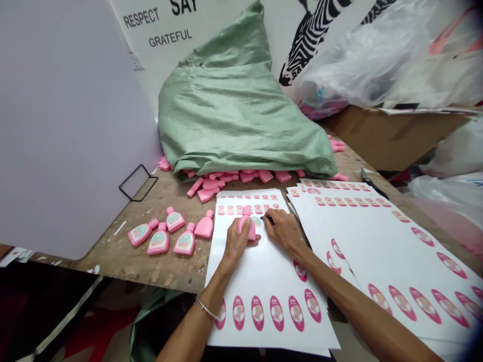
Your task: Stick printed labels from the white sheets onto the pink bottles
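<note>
Pink bottle (245, 217) in left hand (235, 242), five bottles (158, 241) nearby, two sheet stacks (260, 274)

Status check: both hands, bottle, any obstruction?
Left hand holding pink bottle over white sheets. Right hand close by, at pale label. Green sack behind; nothing seen blocking.

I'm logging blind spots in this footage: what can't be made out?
All in the head view:
Green sack: its fabric hides whatever lies inside.
Pink bottle: the left hand covers part of it.
Right hand: its own back hides what, if anything, it holds.
Printed sheets at right: the frame edge cuts them off.
Finer text on the oval labels: too small to read.
</note>
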A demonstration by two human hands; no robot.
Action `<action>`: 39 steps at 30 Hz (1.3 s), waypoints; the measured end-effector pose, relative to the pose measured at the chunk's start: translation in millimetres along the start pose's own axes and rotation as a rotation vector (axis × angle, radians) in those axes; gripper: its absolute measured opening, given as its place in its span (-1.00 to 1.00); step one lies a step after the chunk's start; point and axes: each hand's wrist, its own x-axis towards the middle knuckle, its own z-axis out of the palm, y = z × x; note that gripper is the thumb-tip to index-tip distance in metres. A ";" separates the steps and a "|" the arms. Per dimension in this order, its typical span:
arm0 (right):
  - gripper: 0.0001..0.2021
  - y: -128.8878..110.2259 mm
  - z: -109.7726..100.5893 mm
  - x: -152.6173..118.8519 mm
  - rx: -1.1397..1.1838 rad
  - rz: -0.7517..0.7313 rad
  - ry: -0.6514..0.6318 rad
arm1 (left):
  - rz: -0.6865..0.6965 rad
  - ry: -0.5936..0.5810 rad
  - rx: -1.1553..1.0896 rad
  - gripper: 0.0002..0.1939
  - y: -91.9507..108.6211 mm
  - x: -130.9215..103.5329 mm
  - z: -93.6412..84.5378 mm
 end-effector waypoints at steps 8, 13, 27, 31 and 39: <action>-0.90 0.4 -1.0 1.9 0.032 -0.026 -0.009 | 0.015 -0.026 -0.049 -0.54 -6.1 2.7 -2.0; -0.89 -2.6 0.3 -0.7 0.063 -0.059 0.002 | -0.009 -0.034 -0.108 -0.53 -8.7 4.7 -5.0; -0.87 -3.2 5.8 2.6 0.110 -0.019 0.067 | -0.002 -0.013 -0.129 -0.52 -9.4 2.8 -3.7; -0.83 -5.6 -2.6 1.2 0.312 0.016 0.115 | 0.005 0.000 -0.165 -0.52 -13.2 4.7 -4.4; -0.62 -18.9 -50.8 -5.5 0.778 0.260 0.012 | 0.035 -0.027 -0.440 -0.47 0.1 -17.9 -3.6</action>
